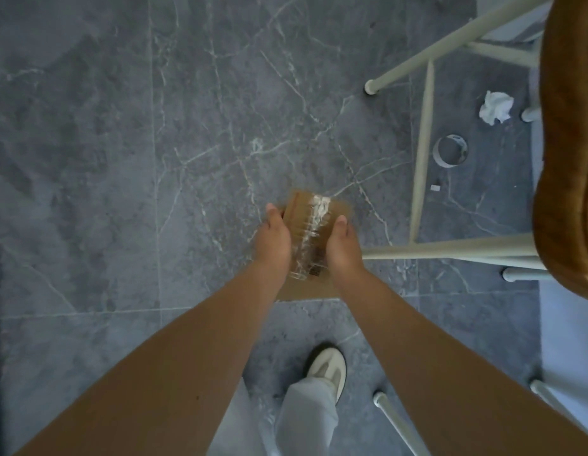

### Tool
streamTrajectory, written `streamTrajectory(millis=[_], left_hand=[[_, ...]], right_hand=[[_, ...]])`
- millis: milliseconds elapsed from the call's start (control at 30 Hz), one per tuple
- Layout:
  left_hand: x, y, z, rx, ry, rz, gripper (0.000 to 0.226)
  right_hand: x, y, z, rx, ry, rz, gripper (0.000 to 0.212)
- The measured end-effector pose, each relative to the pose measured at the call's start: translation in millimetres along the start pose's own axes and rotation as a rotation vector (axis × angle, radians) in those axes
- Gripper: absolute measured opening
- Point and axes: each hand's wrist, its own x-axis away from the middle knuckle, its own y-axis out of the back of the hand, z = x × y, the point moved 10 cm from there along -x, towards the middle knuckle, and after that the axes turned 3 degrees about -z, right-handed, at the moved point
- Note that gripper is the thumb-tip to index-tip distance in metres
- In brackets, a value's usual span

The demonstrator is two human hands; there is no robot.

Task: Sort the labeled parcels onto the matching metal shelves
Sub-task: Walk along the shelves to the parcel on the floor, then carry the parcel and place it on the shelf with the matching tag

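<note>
Parcel (311, 222), taped cardboard, sits at frame centre, clamped between the left hand (273, 240) and right hand (342, 246), thumbs on top. Gripping both sides likely keeps it level for carrying.

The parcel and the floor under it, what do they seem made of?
The parcel looks like matte brown cardboard, with a shiny strip of clear tape. The floor seems grey marble or marble-look tile: white veins, straight joints.
</note>
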Motion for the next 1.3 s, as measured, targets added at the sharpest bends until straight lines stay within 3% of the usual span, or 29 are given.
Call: streamTrajectory(millis=[100,333,800,933,1100,1300], left_hand=[[20.2,5.3,-4.7,0.036,0.029,0.006,0.084],[91.6,60.3,-36.0,0.074,0.105,-0.034,0.074],[291.2,236.1,-182.3,0.050,-0.219,-0.102,0.046],[348.0,282.2,-183.7,0.059,-0.289,-0.141,0.041],[426.6,321.9,-172.7,0.249,-0.320,-0.157,0.024],[527.4,377.2,-173.3,0.389,-0.398,-0.278,0.032]], right_hand=[[10.4,-2.7,-0.6,-0.006,-0.042,0.023,0.054],[77.3,1.0,43.3,0.059,-0.026,0.080,0.060],[317.8,17.8,234.6,0.153,0.334,0.204,0.055],[380.2,23.4,246.9,0.232,0.325,0.289,0.062],[461.5,41.8,266.4,0.295,0.383,0.361,0.063],[541.4,52.6,264.5,0.217,0.387,0.513,0.072]])
